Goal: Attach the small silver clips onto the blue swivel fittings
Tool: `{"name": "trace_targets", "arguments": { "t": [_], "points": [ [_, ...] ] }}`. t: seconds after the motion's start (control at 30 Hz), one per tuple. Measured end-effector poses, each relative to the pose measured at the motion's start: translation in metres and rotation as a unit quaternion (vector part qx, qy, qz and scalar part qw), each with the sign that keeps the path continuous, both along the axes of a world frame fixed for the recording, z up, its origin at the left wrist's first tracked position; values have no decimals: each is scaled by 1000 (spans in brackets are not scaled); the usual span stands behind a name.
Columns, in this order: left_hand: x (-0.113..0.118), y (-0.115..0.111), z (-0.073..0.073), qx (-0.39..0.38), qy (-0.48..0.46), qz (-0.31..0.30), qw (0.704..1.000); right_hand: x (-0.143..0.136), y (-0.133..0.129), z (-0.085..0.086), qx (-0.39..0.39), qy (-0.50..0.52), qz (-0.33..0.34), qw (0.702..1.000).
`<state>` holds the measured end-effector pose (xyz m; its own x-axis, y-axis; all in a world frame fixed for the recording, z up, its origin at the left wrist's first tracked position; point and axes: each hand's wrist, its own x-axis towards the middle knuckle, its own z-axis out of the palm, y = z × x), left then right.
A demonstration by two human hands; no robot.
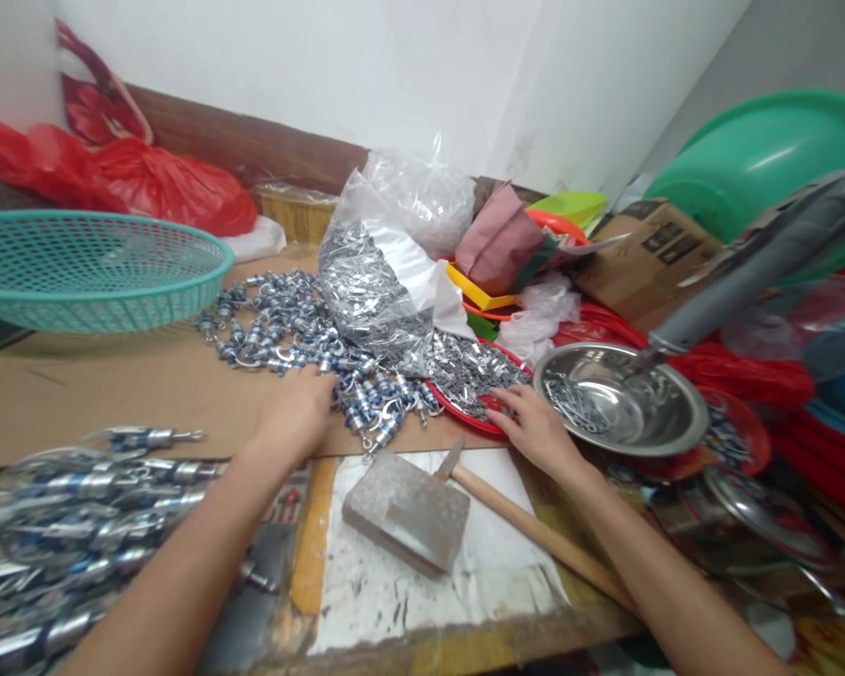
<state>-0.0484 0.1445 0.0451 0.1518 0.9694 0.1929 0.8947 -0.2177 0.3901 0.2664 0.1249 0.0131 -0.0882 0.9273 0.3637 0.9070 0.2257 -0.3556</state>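
Two-handed picking seems underway: your half-open, seemingly empty right grip should pinch silver metal clips; your left grip, at blue-and-silver metal fittings, is unreadable.

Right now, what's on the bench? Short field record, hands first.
left hand: at a pile of blue-and-silver metal fittings
right hand: at right edge of round red plastic tray holding small silver metal pieces
centre: grey rectangular metal block on white sheet
beside block: wooden-handled hammer
right side: round shiny steel bowl
left side: turquoise plastic mesh basket
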Motion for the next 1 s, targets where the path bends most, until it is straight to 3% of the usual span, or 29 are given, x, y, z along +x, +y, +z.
{"name": "trace_targets", "arguments": {
  "t": [0.13, 0.33, 0.47, 0.57, 0.63, 0.67, 0.73, 0.8, 0.87, 0.9, 1.0],
  "points": [
    [-1, 25, -13, -40, 62, -31, 997, -1, 38, -11, -57, 3, -8, 998],
    [-3, 1, -6, -32, 24, -26, 999, -8, 39, -18, -74, 70, -32, 994],
    [10, -27, 10, -26, -117, -11, 993, -5, 38, -24, -51, 136, -67, 987],
    [22, -55, 20, -68, -245, -17, 967, -3, 42, -24, -8, 190, -100, 977],
    [29, -77, 21, -119, -352, -38, 928, -6, 39, -19, 31, 224, -112, 968],
    [32, -86, 20, -159, -443, -27, 882, -11, 34, -14, 48, 239, -110, 964],
    [37, -103, 14, -216, -561, 11, 799, -27, 14, 0, 69, 265, -82, 958],
    [40, -113, 7, -249, -598, 48, 760, -50, -17, 17, 62, 281, -23, 957],
    [43, -119, 0, -254, -590, 66, 764, -76, -51, 32, 35, 285, 56, 956],
    [44, -121, -3, -243, -580, 70, 775, -87, -67, 39, 17, 291, 130, 948],
    [44, -123, -8, -178, -520, 53, 834, -112, -97, 49, 32, 286, 223, 931]
  ]
}}
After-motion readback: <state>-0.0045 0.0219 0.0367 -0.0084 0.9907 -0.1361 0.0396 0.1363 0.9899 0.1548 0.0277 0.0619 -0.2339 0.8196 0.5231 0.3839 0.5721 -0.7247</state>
